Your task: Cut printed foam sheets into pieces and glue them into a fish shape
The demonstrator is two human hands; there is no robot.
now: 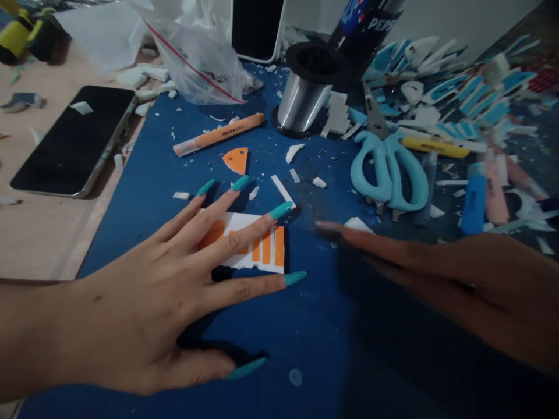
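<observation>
My left hand (183,262), with long teal nails, lies spread and flat over a small white foam piece (279,267) marked with orange blocks and stripes. Its fingers hide part of that piece. On the right, my right hand (458,279) is dark and somewhat blurred. Its fingers are stretched out to the left over the blue mat, holding nothing that I can see. A thin white strip (283,192) lies just beyond my left fingertips, close to an orange wedge (236,160) with dark spots and an orange marker (219,134).
Light-blue scissors (388,169) lie beyond my right hand, near a metallic spool (304,99). Blue and white offcuts (471,99) and several markers crowd the right. A phone (74,142) rests at left. A plastic bag (201,64) and a Pepsi bottle (367,29) stand behind.
</observation>
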